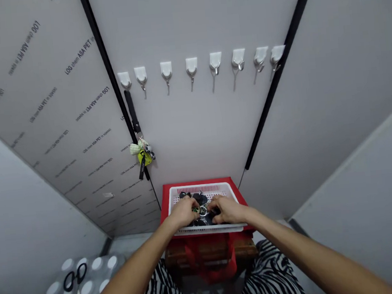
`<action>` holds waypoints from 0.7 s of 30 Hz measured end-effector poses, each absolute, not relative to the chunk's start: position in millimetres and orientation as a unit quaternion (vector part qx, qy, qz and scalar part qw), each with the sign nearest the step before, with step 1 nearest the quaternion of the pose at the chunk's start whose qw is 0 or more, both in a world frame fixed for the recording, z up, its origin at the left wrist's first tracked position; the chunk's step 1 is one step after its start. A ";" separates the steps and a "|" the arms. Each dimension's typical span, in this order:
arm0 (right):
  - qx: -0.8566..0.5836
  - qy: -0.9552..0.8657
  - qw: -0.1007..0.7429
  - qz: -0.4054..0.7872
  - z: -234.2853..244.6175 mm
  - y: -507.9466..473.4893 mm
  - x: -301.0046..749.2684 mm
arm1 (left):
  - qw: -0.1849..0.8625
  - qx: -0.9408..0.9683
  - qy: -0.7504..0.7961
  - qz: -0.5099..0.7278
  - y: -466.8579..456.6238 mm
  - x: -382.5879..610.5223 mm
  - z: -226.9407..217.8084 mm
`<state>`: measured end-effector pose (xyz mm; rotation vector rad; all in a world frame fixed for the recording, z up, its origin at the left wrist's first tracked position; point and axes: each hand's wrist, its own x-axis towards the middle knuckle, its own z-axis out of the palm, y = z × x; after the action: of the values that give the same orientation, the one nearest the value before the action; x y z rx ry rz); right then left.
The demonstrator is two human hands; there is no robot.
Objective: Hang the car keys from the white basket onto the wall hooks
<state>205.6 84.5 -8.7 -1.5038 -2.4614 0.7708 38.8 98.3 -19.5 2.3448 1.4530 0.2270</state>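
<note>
Both my hands are down inside a white slotted basket (200, 190) that rests on a red box. My left hand (184, 211) and my right hand (228, 209) have curled fingers meeting over a metal key ring (202, 209) among several dark key-ring items. Whether each hand grips the ring or another item is not clear. On the wall above, a row of white adhesive hooks (191, 66) runs left to right. A black strap with a bunch of charms (143, 154) hangs from the leftmost hook (124, 79). The other hooks are bare.
The red box sits on a brown wooden stool (209, 252) between my knees in zebra-print trousers. A polka-dot cushion with black scissors (75, 275) lies at lower left. Grey wall panels with black seams rise ahead.
</note>
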 end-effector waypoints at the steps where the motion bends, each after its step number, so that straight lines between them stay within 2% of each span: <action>1: -0.509 -0.829 0.074 0.221 -11.1 82.4 204.3 | 0.175 0.829 0.527 0.062 96.8 38.2 -19.6; 7: -0.550 -0.826 0.064 0.108 -14.1 86.5 191.8 | 0.139 0.815 0.561 0.046 94.6 36.8 -18.7; 14: -0.576 -0.810 0.046 0.094 -18.5 89.2 175.3 | 0.147 0.812 0.556 0.099 102.5 33.1 -23.7; 21: -0.578 -0.803 0.107 0.102 -26.3 91.1 172.0 | 0.151 0.807 0.554 0.139 100.7 33.1 -16.0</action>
<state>172.0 91.1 -26.3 -1.7010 -2.3641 0.2992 33.1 100.7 -16.0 2.3165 1.5901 0.3991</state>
